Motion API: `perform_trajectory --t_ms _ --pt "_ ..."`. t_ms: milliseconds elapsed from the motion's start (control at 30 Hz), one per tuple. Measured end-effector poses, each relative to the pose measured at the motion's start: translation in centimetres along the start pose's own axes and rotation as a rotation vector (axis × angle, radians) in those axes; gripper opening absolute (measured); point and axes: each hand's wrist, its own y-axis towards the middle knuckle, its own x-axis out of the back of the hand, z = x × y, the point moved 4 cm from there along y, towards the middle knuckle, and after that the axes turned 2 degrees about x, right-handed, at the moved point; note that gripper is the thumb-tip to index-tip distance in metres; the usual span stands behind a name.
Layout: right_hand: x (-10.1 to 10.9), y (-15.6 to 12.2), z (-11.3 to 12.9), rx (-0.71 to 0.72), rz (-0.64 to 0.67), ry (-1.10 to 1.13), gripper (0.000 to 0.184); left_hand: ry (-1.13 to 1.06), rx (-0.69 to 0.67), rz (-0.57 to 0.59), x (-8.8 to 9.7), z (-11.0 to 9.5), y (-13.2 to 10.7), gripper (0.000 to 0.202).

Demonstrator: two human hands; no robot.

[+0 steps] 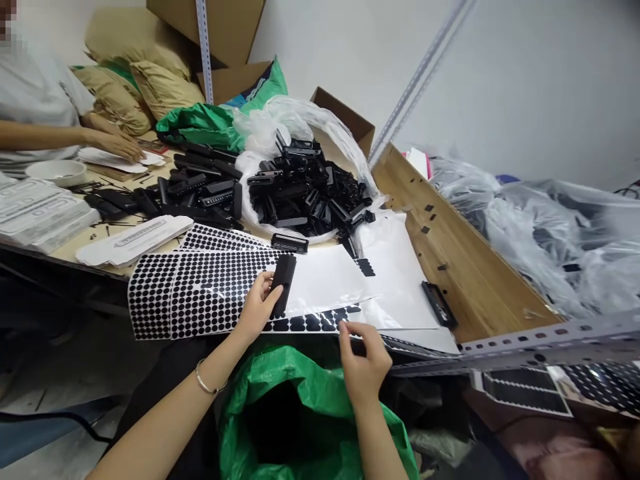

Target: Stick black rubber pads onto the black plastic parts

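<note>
My left hand [260, 303] grips a black rectangular plastic part [283, 283], held upright over sheets of black stickers. Under it lies a white sheet of black round stickers [200, 287], its right portion bare white backing [325, 277]. My right hand [367, 360] has thumb and index finger pinched together near the sheet's front edge; whatever is between the tips is too small to make out. Below both hands, a green woven sack [270, 380] gapes, dark inside. Just behind the left hand rests another black plastic part [289, 243].
A clear plastic bag [320, 110] overflows with black parts [300, 187]; more black pieces [195, 183] lie left of it. White cartons [135, 240], a white bowl [57, 172] and a co-worker's hand [117, 143] are at left. A metal rail [550, 340] borders the right.
</note>
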Motion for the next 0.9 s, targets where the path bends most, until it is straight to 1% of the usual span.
perform_trajectory --t_ms 33,67,167,233,333,467,667,900 --pt "0.5 0.3 -1.2 -0.048 -0.040 -0.091 0.011 -0.034 0.032 0.018 -0.2 0.0 -0.2 0.039" --pt "0.8 0.6 -2.3 -0.072 -0.045 -0.172 0.015 -0.060 0.063 0.035 -0.4 0.0 -0.3 0.043" --pt "1.0 0.8 -4.8 -0.124 -0.007 -0.386 0.030 -0.087 0.126 0.061 -0.8 0.1 -0.6 0.051" --pt "0.5 0.6 -5.7 -0.166 0.045 -0.540 0.033 -0.087 0.132 0.055 -0.9 0.3 -0.6 0.053" --pt "-0.5 0.2 -5.9 -0.188 0.156 -0.744 0.032 -0.086 0.125 0.045 -0.9 0.7 -0.5 0.053" --pt "-1.1 -0.2 -5.9 -0.166 0.251 -0.841 0.023 -0.092 0.143 0.061 -1.1 1.2 -0.6 0.050" --pt "-1.4 -0.2 -6.3 -0.055 0.253 -0.956 0.030 -0.106 0.168 0.085 -1.4 1.7 -0.6 0.043" --pt "-1.9 0.0 -6.2 0.024 0.299 -1.037 0.035 -0.136 0.201 0.077 -2.0 2.6 -0.5 0.044"
